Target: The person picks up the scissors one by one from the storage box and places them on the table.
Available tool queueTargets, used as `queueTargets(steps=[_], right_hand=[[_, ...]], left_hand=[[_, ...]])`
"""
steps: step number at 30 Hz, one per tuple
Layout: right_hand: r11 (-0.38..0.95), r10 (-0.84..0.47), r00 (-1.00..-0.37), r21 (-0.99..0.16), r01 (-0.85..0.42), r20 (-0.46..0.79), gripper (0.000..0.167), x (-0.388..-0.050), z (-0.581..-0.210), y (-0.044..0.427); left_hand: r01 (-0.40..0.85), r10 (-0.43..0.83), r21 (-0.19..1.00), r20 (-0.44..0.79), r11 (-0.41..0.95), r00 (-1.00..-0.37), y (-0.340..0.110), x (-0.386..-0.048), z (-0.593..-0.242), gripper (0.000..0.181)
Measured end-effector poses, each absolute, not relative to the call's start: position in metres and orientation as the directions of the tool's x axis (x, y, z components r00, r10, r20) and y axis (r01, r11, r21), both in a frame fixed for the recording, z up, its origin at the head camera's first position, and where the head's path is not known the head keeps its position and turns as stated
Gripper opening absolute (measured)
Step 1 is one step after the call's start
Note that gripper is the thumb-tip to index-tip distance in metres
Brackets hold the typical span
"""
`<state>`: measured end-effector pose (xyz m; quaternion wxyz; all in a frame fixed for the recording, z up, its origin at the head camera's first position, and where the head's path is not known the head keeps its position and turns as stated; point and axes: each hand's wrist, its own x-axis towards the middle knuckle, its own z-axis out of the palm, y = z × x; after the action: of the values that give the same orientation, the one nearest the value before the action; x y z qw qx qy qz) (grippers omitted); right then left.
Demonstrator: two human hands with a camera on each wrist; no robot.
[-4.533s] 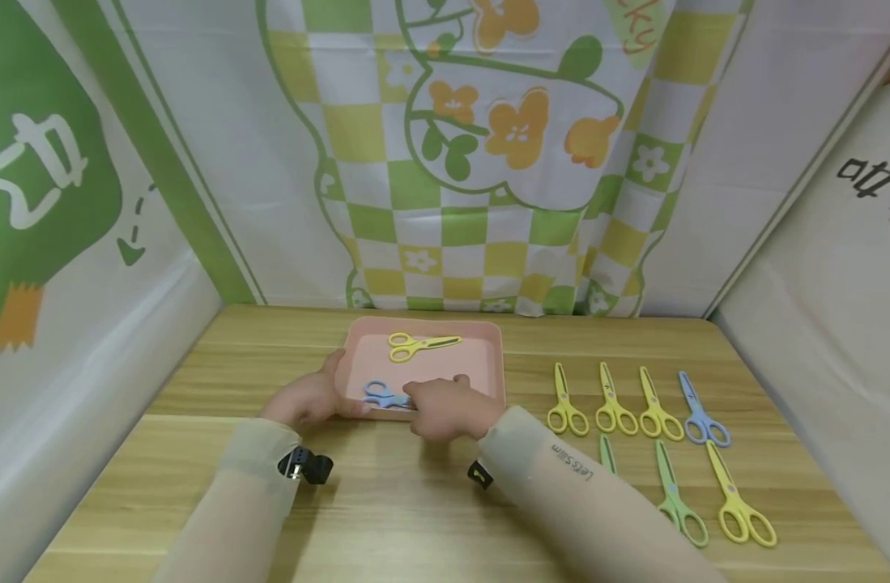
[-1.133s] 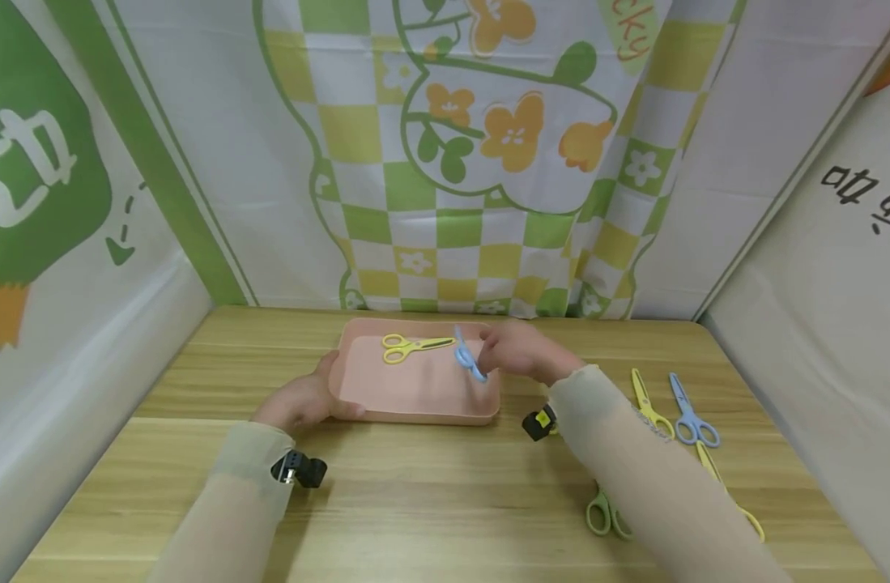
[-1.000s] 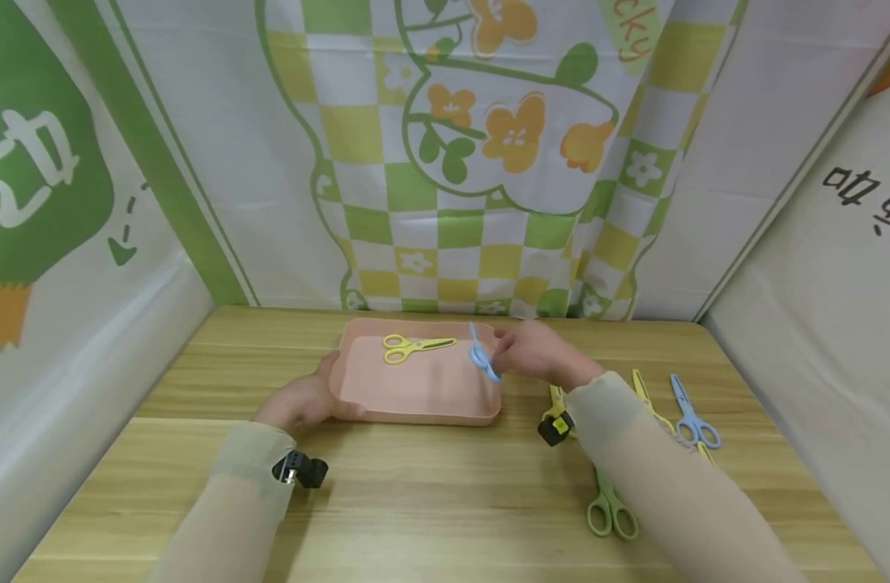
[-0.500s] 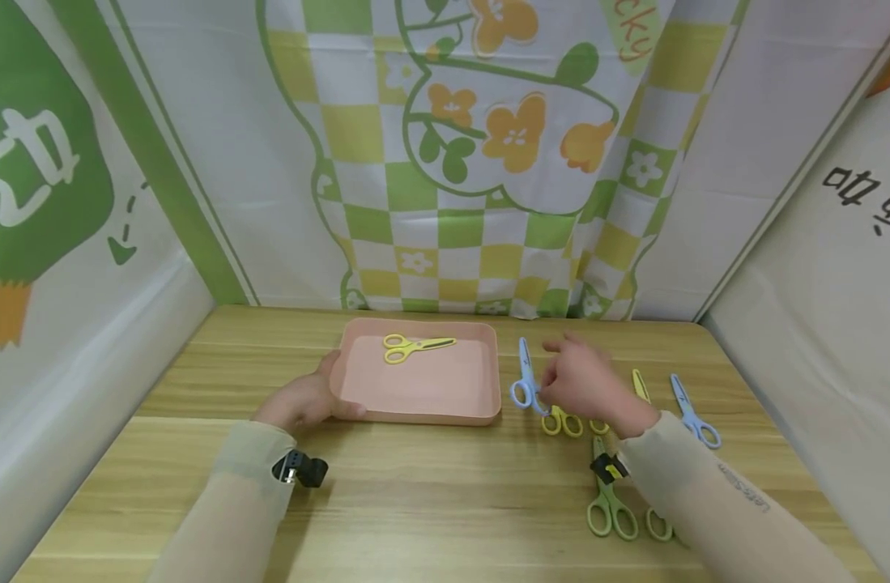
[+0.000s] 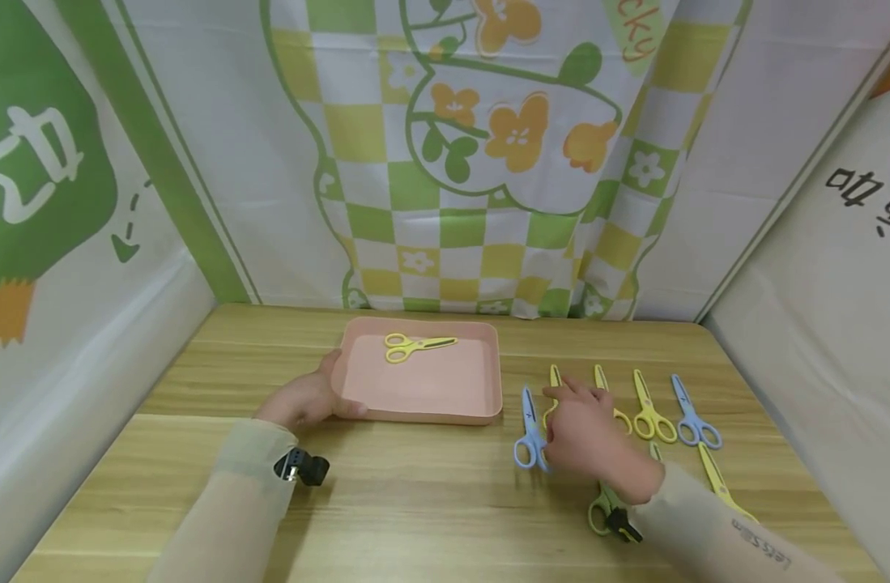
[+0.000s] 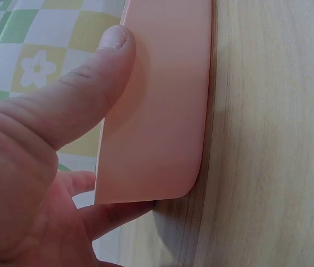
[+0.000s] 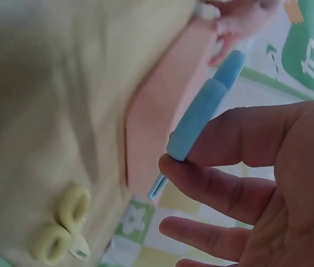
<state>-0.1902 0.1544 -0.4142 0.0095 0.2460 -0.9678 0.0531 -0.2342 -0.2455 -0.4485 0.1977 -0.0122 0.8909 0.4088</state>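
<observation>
Blue scissors (image 5: 530, 429) are pinched between the thumb and fingers of my right hand (image 5: 589, 437), blades pointing away. In the right wrist view the scissors (image 7: 199, 119) show edge-on, held off the table. Beside them, yellow scissors (image 5: 553, 379) lie partly covered by that hand. My left hand (image 5: 309, 398) grips the near left corner of a pink tray (image 5: 423, 419). The left wrist view shows its thumb (image 6: 109, 72) against the tray's outer wall (image 6: 157, 111), with other fingers round the end. One pair of yellow scissors (image 5: 419, 346) lies inside the tray.
More yellow scissors (image 5: 653, 413) and another blue pair (image 5: 696, 421) stand in a row at the right. Nearer, green scissors (image 5: 599, 514) and a yellow pair (image 5: 720, 482) are partly hidden by my right arm. A patterned curtain (image 5: 462, 227) borders the table's back.
My right hand took the blue scissors out of the tray, carried them right over its edge, then toward me beside the yellow row. The left hand stayed at the tray.
</observation>
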Motion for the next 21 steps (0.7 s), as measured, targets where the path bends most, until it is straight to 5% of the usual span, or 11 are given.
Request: queueTargets(steps=[21], right_hand=[[0.891, -0.454, -0.886, -0.02, -0.454, -0.091, 0.024, -0.158, -0.447, 0.143]], left_hand=[[-0.173, 0.144, 0.718, -0.357, 0.674, -0.923, -0.245, -0.234, -0.447, 0.129]])
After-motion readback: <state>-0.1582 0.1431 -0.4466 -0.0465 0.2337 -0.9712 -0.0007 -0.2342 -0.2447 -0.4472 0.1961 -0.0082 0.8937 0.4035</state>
